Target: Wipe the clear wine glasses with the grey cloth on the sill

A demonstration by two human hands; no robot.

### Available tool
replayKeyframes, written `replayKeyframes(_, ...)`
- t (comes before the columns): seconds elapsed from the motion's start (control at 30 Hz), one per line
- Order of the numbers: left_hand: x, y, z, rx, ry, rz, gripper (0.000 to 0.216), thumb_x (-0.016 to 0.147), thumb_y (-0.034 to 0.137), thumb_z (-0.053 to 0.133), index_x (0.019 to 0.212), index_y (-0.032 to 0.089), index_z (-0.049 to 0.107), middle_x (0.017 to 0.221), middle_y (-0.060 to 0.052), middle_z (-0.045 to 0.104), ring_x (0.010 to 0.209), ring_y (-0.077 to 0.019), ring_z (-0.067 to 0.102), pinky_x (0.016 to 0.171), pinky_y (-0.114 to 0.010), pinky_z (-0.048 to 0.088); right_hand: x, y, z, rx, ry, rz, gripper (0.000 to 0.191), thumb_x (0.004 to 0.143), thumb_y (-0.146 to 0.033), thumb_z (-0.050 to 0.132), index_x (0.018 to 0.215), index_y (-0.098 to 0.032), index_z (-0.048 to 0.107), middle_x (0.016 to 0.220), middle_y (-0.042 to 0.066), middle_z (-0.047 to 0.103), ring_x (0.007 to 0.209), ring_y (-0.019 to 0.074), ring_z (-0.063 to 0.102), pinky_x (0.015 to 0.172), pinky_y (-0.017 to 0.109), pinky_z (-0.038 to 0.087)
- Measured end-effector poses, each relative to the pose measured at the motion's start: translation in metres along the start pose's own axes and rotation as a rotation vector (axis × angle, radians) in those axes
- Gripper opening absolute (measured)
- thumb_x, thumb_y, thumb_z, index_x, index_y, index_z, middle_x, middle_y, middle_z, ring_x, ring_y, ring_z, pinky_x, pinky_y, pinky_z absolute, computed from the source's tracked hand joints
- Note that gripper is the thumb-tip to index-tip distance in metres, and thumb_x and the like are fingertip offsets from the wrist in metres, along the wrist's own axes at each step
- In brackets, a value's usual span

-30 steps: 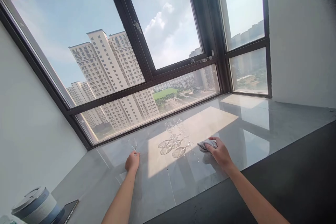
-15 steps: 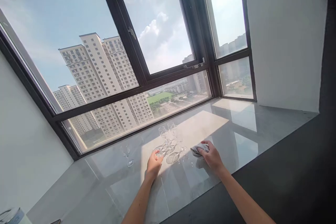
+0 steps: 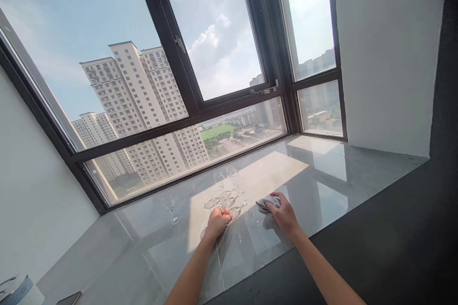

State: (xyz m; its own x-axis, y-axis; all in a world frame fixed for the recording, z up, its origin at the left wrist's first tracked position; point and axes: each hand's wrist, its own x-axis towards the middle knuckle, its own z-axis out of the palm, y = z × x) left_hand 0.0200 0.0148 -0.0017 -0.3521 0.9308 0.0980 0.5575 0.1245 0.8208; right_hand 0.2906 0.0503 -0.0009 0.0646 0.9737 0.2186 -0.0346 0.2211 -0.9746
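My left hand [image 3: 219, 223] has its fingers closed round a small stemmed glass, at the near side of a group of clear stemmed glasses [image 3: 219, 179]. The held glass is mostly hidden by my fingers, and its transparent outline is faint. Several glasses of that group stand close together on the sunlit part of the sill, casting curved shadows. To their right, my right hand [image 3: 284, 214] grips a bunched grey cloth [image 3: 266, 204] just above the tiled surface. Apart from the group, a single stemmed glass [image 3: 172, 210] stands upright on the left.
The glossy grey tiled sill [image 3: 257, 243] runs below a dark-framed window [image 3: 195, 118], its near edge sloping up to the right. At the lower left are a white and blue container [image 3: 23, 291] and a phone-like dark object [image 3: 69, 299]. Walls close both sides.
My left hand has moved right and slightly nearer, and its fingers have closed round a glass. My right hand with the cloth has barely shifted. The view has tilted slightly.
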Motion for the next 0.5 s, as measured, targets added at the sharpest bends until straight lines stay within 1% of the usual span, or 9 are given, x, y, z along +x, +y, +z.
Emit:
replayKeyframes(0.07,-0.016,-0.017,-0.026,0.088,0.024,0.012,0.013,0.067,0.027,0.066,0.062,0.018,0.058,0.056,0.003,0.053,0.057,-0.0122,0.051,0.056,-0.023,0.036,0.001,0.001,-0.001,-0.044,-0.008,-0.008,0.040,0.071,-0.045,0.066,0.101,-0.021,0.058,0.092,0.010,0.067,0.088,0.0276,0.064,0.065,0.034,0.048)
replayKeyframes(0.13,-0.028,-0.036,-0.058,0.226,0.080,0.004,0.016,0.071,0.028,0.063,0.059,0.019,0.056,0.055,0.004,0.052,0.057,-0.0124,0.051,0.056,-0.023,0.034,0.002,0.002,-0.001,-0.069,-0.016,-0.009,0.038,0.072,-0.044,0.065,0.101,-0.021,0.057,0.092,0.010,0.067,0.086,0.0274,0.064,0.067,0.035,0.048)
replayKeyframes(0.2,-0.034,-0.052,-0.093,0.346,0.160,-0.057,0.017,0.074,0.028,0.062,0.060,0.019,0.058,0.057,0.003,0.055,0.059,-0.0137,0.055,0.057,-0.023,0.034,0.002,0.003,0.000,-0.080,-0.022,-0.006,0.037,0.073,-0.044,0.064,0.101,-0.021,0.056,0.092,0.009,0.068,0.084,0.0269,0.065,0.067,0.035,0.048)
replayKeyframes(0.3,-0.035,-0.068,-0.137,0.407,0.251,-0.147,0.015,0.078,0.028,0.060,0.067,0.019,0.064,0.064,0.000,0.062,0.065,-0.0168,0.060,0.059,-0.024,0.034,0.002,0.004,-0.001,-0.101,-0.019,-0.012,0.038,0.073,-0.045,0.064,0.102,-0.021,0.056,0.094,0.010,0.068,0.085,0.0272,0.064,0.069,0.036,0.048)
replayKeyframes(0.33,-0.034,-0.071,-0.147,0.414,0.270,-0.170,0.015,0.079,0.028,0.060,0.068,0.019,0.064,0.065,-0.001,0.063,0.066,-0.0178,0.060,0.059,-0.024,0.034,0.002,0.004,-0.001,-0.106,-0.022,-0.012,0.039,0.073,-0.045,0.064,0.102,-0.021,0.056,0.096,0.011,0.067,0.086,0.0276,0.064,0.069,0.036,0.048)
replayKeyframes(0.4,-0.030,-0.075,-0.162,0.429,0.302,-0.214,0.016,0.080,0.030,0.060,0.068,0.020,0.064,0.065,-0.002,0.064,0.067,-0.0195,0.061,0.058,-0.025,0.034,0.001,0.004,-0.002,-0.106,-0.036,-0.006,0.040,0.074,-0.047,0.063,0.104,-0.021,0.056,0.100,0.012,0.067,0.087,0.0281,0.064,0.067,0.035,0.048)
replayKeyframes(0.5,-0.023,-0.077,-0.170,0.435,0.345,-0.264,0.015,0.079,0.033,0.062,0.070,0.021,0.062,0.067,-0.001,0.064,0.068,-0.0211,0.062,0.059,-0.025,0.035,0.001,0.004,-0.003,-0.109,-0.035,-0.005,0.041,0.074,-0.049,0.063,0.103,-0.020,0.057,0.101,0.013,0.067,0.087,0.0281,0.064,0.067,0.035,0.048)
